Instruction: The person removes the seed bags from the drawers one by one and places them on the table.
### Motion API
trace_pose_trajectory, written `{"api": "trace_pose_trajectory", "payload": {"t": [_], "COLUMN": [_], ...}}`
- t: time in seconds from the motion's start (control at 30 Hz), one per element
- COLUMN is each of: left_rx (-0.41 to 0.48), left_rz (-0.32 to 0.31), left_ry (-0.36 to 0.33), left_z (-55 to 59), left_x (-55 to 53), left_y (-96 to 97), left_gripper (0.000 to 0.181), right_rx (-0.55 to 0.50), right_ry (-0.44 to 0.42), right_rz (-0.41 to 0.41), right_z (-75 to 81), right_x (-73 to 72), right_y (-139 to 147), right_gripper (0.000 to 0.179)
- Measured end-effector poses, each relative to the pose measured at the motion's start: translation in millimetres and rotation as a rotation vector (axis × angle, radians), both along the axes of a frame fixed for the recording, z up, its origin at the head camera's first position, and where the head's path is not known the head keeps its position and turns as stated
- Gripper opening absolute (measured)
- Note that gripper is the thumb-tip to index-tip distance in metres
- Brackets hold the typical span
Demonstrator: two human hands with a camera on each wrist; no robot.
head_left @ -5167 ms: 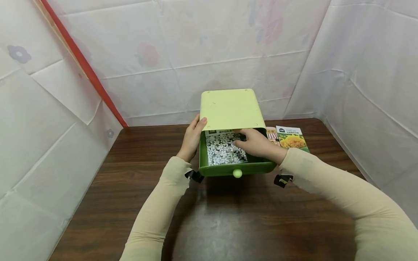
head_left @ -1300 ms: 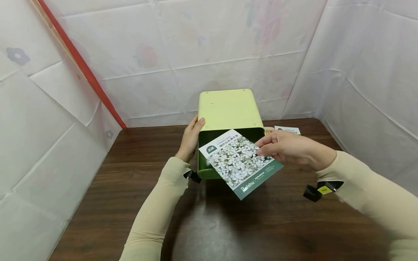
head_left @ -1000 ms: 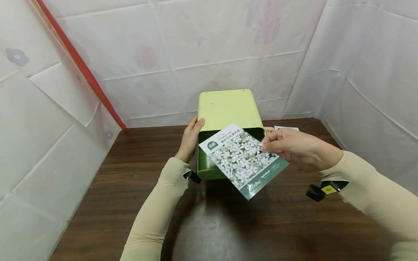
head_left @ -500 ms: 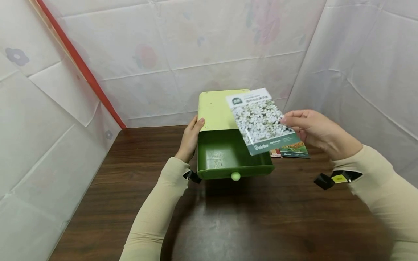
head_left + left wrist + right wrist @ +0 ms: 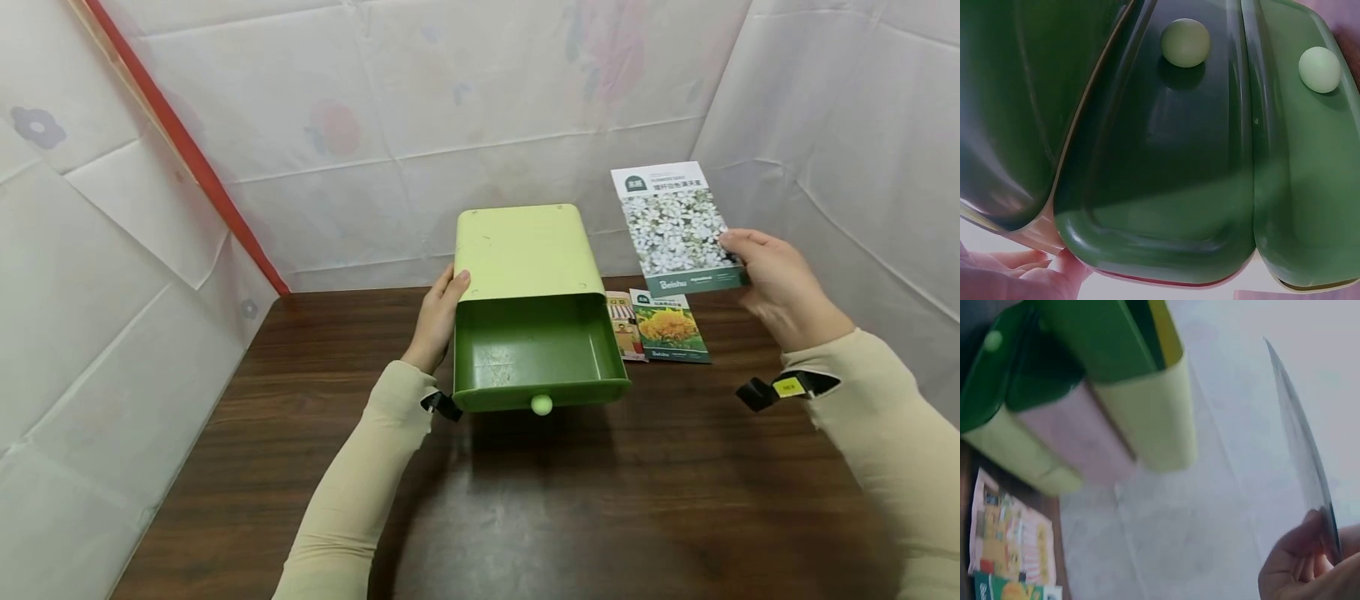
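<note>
In the head view my right hand [image 5: 787, 287] pinches a seed packet [image 5: 675, 225] by its right edge, thumb over the front. The packet shows white flowers, a white top and a dark green bottom band. It is raised to the right of the drawer unit; the right wrist view catches it almost edge-on. My left hand [image 5: 433, 321] rests against the unit's left side, fingers along the wall and thumb at the top corner. The unit's pale yellow-green top box [image 5: 528, 250] has its dark green drawer [image 5: 542, 395] pulled out, with a round knob [image 5: 542, 406].
Right of the unit lie a yellow-flower seed packet [image 5: 670, 333] and a pinkish packet with a striped awning [image 5: 624, 310], partly behind the box. Two lower drawers appear in the left wrist view, each with a round knob [image 5: 1185, 42]. White sheeting [image 5: 480, 92] surrounds the brown table [image 5: 330, 333].
The white-flower packet has come out of the drawer in my right hand, then moved up and right, uncovering the drawer and the packets on the table. My left hand has stayed in place.
</note>
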State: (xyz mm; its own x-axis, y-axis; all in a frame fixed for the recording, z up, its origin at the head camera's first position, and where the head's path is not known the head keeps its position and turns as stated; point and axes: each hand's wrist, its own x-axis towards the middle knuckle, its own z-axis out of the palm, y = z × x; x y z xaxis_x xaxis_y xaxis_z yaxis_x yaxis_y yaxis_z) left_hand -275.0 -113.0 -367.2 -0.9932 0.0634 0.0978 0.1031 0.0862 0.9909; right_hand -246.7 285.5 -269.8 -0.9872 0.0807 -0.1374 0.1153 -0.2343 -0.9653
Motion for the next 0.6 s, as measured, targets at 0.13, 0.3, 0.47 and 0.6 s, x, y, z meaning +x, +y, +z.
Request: {"api": "trace_pose_trajectory", "payload": {"t": [0.13,0.3,0.47,0.6], "left_rx": [-0.009,0.001,0.002,-0.002], "left_rz": [0.008,0.003,-0.004,-0.014], "left_ry": [0.003,0.000,0.000,-0.003], "left_z": [0.4,-0.2,-0.7,-1.3], "left_x": [-0.3,-0.1,1.0,0.9], "left_y": [-0.4,-0.1,0.3,-0.1], "left_gripper": [0.078,0.077,0.076,0.074], "right_rx": [-0.065,-0.172,-0.160,-0.056], "right_ry": [-0.012,0.005,-0.050,-0.116], "right_rz": [-0.139,-0.347,-0.530,-0.604], "right_z": [-13.1,-36.2,-63.8,-84.2], "right_x": [-12.3,-31.5,-47.1,-52.1], "right_y": [10.3,23.7,39.8,50.5], "right_gripper": [0.006,0.009,0.016,0.015]}}
